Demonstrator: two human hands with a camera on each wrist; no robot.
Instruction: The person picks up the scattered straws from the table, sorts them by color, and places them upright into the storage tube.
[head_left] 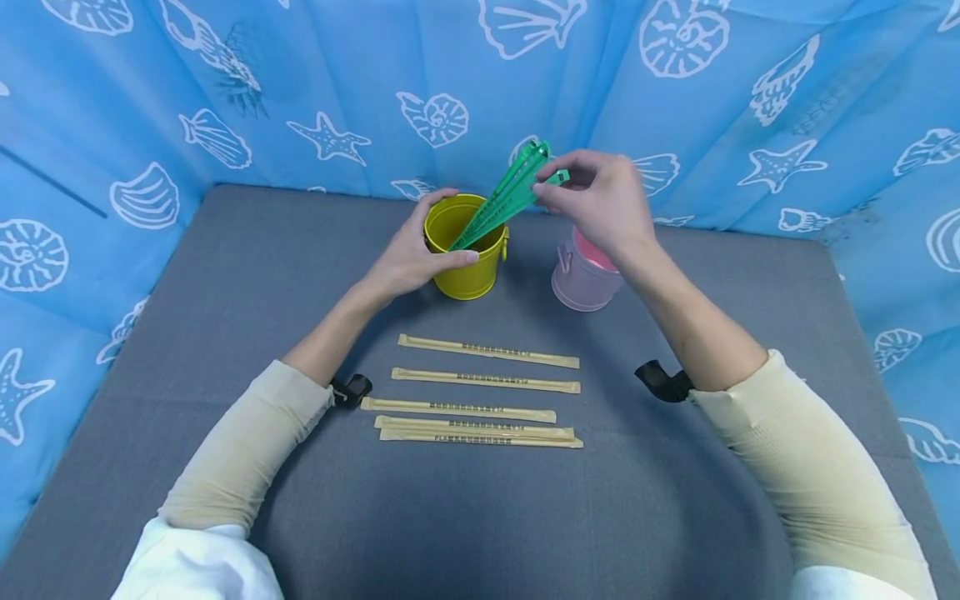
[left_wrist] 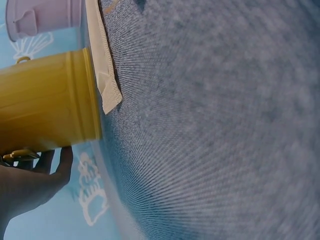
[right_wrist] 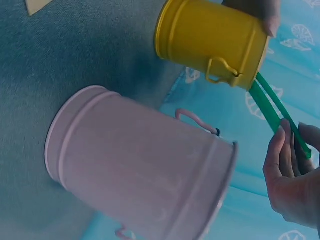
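A yellow bucket (head_left: 463, 250) stands at the back middle of the grey table (head_left: 225, 275). My left hand (head_left: 416, 250) grips its side; the left wrist view shows the bucket (left_wrist: 47, 102) with my fingers (left_wrist: 62, 162) curled behind it. Several green sticks (head_left: 506, 196) lean out of the bucket to the right. My right hand (head_left: 592, 196) pinches their upper ends, and the right wrist view shows those fingers (right_wrist: 285, 150) around the green sticks (right_wrist: 272, 112). A pink bucket (head_left: 583, 275) stands just right of the yellow one, below my right wrist.
Several paper-wrapped sticks (head_left: 487, 383) lie in a row on the table nearer to me, between my forearms. Blue curtains (head_left: 150, 100) printed with white shells close off the back and both sides.
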